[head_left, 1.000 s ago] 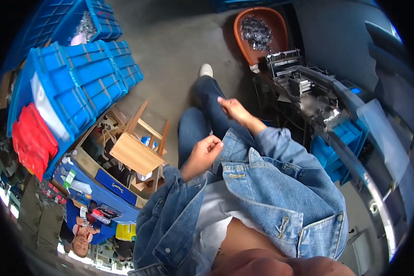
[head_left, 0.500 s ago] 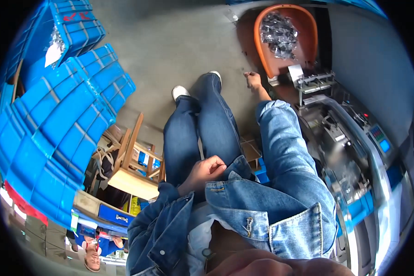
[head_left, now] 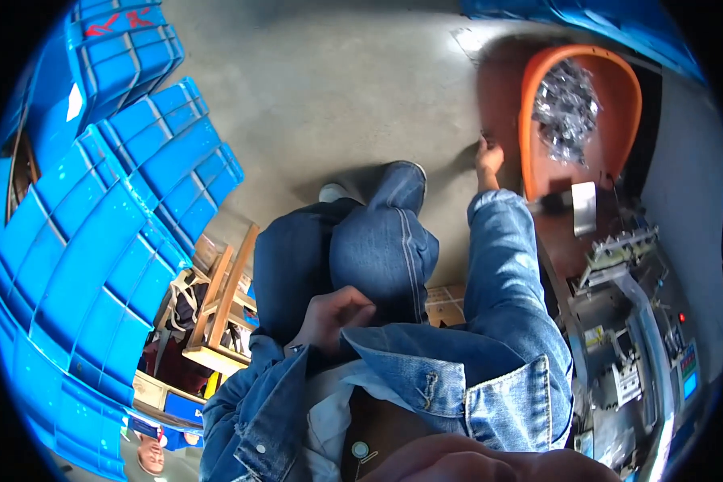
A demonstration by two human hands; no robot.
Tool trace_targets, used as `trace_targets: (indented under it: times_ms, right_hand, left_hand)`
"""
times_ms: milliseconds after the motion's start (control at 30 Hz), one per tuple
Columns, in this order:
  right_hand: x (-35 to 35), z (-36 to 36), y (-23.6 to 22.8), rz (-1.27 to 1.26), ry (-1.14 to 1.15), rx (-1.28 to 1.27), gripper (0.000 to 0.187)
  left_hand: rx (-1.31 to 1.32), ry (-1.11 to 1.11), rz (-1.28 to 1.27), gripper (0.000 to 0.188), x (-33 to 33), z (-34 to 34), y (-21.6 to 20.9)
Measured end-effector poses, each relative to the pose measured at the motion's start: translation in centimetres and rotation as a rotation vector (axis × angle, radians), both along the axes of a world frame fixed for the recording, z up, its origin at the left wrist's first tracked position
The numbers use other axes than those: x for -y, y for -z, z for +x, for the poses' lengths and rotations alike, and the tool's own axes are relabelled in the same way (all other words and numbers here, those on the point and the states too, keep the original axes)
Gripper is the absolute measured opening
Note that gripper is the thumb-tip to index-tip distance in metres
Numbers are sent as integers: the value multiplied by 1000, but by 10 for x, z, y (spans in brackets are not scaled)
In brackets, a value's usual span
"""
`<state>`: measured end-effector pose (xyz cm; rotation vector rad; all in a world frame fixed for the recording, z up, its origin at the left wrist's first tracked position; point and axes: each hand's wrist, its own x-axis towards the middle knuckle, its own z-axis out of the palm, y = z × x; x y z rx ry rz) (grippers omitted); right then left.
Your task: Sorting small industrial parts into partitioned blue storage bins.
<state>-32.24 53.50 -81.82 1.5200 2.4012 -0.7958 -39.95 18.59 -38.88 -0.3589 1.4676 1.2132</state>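
My right arm reaches forward, and my right hand (head_left: pixel 490 158) is just left of the orange rounded tub (head_left: pixel 528 120). Its fingers are closed, with a tiny dark bit at their tips that is too small to name. A heap of small dark, shiny pieces (head_left: pixel 568 108), some see-through, lies in the tub. Close to my body, above my lap, my left hand (head_left: pixel 327 320) is held with its fingers curled in. Nothing shows in it. Both arms wear denim sleeves, and my legs are bent in mid-step.
Large blue crates (head_left: pixel 80 265) are stacked along the left. By them stands a wooden stool (head_left: pixel 225 321). At the right is a metal machine (head_left: pixel 618 377) with a small control panel (head_left: pixel 688 369). A carton (head_left: pixel 446 305) is beside my legs. Another person (head_left: pixel 150 454) appears at the lower left.
The tub and machine have shifted right and down in view as I moved and turned. One knee has come up. My right hand is now beside the tub's left rim; my left stays near my lap.
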Motion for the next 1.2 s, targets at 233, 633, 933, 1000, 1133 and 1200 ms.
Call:
trace_targets:
  times_ms: [233, 633, 933, 1000, 1133, 1200]
  right_hand:
    - [11, 17, -13, -226, -305, -41, 33]
    - [161, -131, -478, -1309, -137, -380, 29]
    - [210, -147, -791, -1439, -809, -284, 14]
    - [212, -130, -822, -1340, -989, -277, 12]
    - [228, -97, -856, -1619, -1158, -462, 13]
    - [235, -82, -888, -1618, -1215, -322, 11]
  left_hand:
    - [-58, -18, 88, 11, 3, 5, -19]
    - [-432, -118, 127, 12, 16, 21, -233]
    - [-566, -465, 262, 22, 26, 39, -372]
    - [-496, -540, 263, 26, 22, 44, -403]
    - [-440, -683, 264, 35, 32, 64, -448]
    - [-348, -839, 314, 35, 31, 79, -463]
